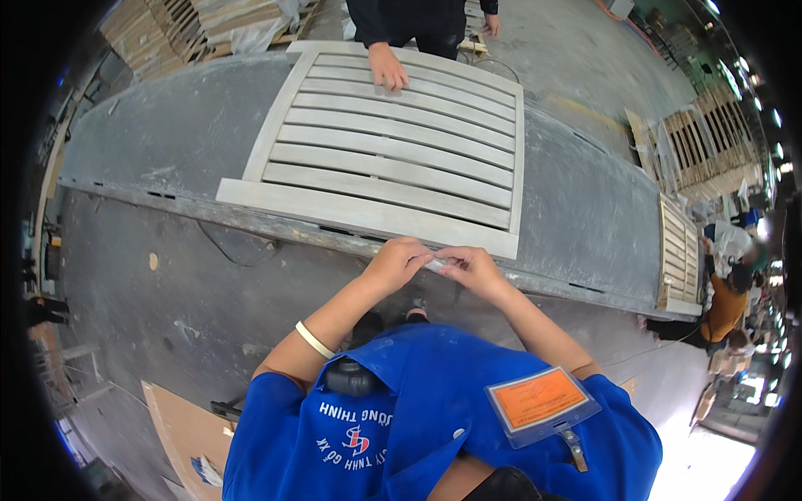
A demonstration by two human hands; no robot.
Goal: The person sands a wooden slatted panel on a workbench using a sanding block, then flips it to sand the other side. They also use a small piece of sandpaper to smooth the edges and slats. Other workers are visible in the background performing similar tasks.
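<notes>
Both hands pinch a small pale strip at the table's near edge.
Left hand (399, 260) and right hand (472, 265) each hold the strip (439, 264) in a closed grip, just below the slatted wooden panel (393, 150).

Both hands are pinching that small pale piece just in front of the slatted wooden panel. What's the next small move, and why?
Probably carry the small pale piece forward onto the near rail of the grey slatted wooden panel. Left hand and right hand pinch it together just short of that rail, and another person's hand rests on the far side, seemingly steadying the panel. What the piece is cannot be told.
</notes>
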